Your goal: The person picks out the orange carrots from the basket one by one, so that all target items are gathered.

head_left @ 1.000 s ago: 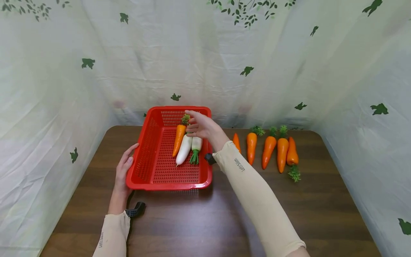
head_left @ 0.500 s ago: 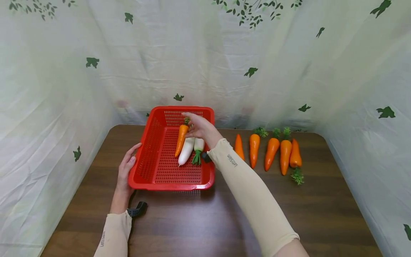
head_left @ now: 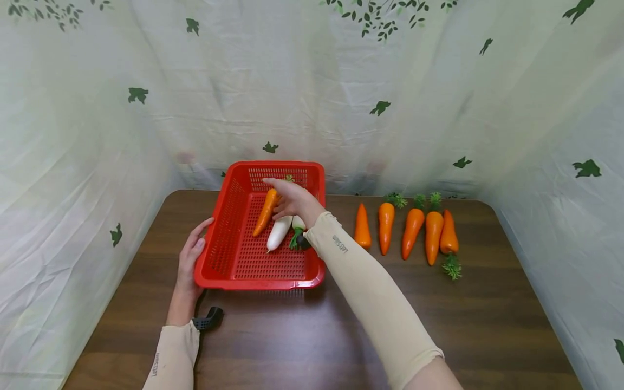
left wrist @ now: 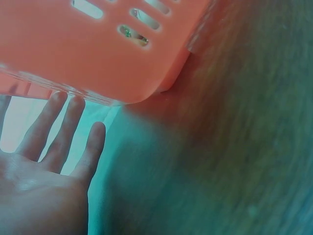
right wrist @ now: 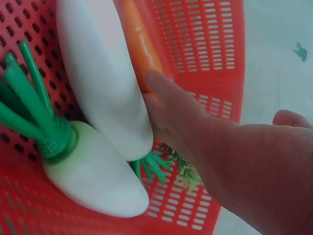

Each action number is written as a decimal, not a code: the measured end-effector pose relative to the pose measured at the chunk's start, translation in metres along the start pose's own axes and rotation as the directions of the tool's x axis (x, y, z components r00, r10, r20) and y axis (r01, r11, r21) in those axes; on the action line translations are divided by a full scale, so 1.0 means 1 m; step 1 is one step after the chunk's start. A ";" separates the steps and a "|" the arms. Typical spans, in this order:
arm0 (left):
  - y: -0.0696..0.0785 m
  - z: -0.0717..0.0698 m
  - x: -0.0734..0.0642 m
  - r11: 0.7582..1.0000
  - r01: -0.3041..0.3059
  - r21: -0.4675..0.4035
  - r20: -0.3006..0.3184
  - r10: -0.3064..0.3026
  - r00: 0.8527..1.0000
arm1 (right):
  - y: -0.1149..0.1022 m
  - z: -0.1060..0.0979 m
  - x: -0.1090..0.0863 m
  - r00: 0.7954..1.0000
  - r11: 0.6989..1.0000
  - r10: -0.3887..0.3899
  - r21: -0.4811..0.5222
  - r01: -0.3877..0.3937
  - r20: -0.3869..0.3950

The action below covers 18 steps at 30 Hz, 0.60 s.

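Inside the red basket (head_left: 258, 284) lie a carrot (head_left: 265, 213) and two white radishes. The longer white radish (right wrist: 98, 73) lies beside the carrot; the shorter white radish (right wrist: 98, 171) has its green stalks turned toward the basket's near side. My right hand (head_left: 292, 199) reaches over the basket's right side. Its fingertips (right wrist: 156, 81) rest against the carrot, between it and the longer radish, while the hand covers the carrot's leafy end in the head view. My left hand (head_left: 189, 254) has its extended fingers (left wrist: 63, 132) at the basket's left rim.
Several carrots stand in a row right of the basket, among them a leafless-looking one (head_left: 362, 227) and one with its leaves (head_left: 452, 267) toward me. A patterned white curtain (head_left: 312, 108) surrounds the brown table (head_left: 292, 346).
My right hand has moved left and farther into the basket. The carrot inside has slid left, and the radishes have shifted slightly left. The left hand stays at the rim.
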<state>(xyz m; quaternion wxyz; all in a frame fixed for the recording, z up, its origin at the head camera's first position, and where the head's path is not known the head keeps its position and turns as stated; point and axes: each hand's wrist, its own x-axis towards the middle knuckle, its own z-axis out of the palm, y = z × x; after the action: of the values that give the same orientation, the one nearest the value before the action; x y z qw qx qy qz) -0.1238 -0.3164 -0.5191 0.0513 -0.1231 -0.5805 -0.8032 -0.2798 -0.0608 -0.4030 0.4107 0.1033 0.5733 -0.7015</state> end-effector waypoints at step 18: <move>0.001 -0.001 -0.001 0.999 0.039 0.023 -0.024 -0.038 0.999 | 0.020 0.024 0.022 0.997 1.000 0.023 -0.001 -0.023 0.079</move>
<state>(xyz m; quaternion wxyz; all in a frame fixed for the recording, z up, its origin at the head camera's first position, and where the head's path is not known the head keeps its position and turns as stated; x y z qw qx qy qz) -0.1230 -0.3177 -0.5184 0.0440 -0.1019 -0.5915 -0.7986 -0.2722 -0.0918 -0.4229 0.4412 0.0822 0.5553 -0.7001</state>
